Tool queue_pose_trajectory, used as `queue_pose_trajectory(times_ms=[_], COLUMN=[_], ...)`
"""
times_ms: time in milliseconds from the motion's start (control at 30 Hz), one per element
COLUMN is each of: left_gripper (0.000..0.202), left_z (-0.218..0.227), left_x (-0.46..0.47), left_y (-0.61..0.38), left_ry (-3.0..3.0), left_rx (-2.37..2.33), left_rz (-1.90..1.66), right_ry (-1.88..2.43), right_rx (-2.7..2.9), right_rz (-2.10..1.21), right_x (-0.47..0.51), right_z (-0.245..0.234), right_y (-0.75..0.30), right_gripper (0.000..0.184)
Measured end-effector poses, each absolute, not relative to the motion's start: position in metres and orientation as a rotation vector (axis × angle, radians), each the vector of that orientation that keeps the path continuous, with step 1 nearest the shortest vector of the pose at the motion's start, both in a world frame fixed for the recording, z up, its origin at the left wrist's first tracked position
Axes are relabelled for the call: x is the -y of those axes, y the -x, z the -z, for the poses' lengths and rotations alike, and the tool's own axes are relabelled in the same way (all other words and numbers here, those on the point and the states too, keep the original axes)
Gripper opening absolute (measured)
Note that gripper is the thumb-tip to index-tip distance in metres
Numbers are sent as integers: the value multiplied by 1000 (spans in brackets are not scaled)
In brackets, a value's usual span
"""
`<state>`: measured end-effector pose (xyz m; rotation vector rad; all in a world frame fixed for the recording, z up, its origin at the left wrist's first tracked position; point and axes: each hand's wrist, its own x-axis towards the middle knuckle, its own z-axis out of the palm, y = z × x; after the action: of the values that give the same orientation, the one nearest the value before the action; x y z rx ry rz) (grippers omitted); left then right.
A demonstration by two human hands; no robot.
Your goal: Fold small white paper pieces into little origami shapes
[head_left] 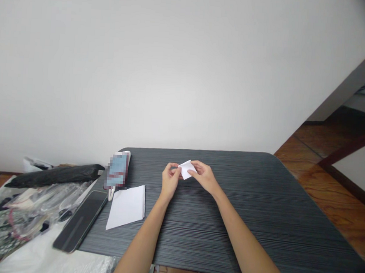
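Note:
A small folded piece of white paper [187, 169] is held just above the middle of a dark striped table [258, 207]. My left hand [170, 177] pinches its left edge with curled fingers. My right hand [203, 175] grips its right side from above, fingers closed on it. Both forearms reach in from the bottom of the view. A stack of white paper sheets [126, 206] lies flat on the table to the left of my left arm.
A dark phone [80, 221] overhangs the table's left edge. A blurred card or packet [117, 170] lies at the back left. A black bag [55, 175] and clear plastic clutter [26, 213] sit left of the table. White wall behind, wooden floor at right.

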<state>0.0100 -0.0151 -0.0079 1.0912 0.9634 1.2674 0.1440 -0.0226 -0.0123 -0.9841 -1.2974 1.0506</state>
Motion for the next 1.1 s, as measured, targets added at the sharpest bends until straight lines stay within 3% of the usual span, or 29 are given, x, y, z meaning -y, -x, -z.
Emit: queue_pose_trajectory(times_ms=[267,1100], left_gripper=[28,28], left_z=[4,-1], left_x=[16,16], left_y=[-12,-7], left_ry=[-1087,-953], left_rx=[-935,-788], left_rz=[-1174,-1033], right_ry=[1177,1016], right_rx=[1379,1477], right_rz=[-751,-1018], right_x=[25,34], right_z=[9,-4], right_y=[-149,-155], right_gripper=[21,21])
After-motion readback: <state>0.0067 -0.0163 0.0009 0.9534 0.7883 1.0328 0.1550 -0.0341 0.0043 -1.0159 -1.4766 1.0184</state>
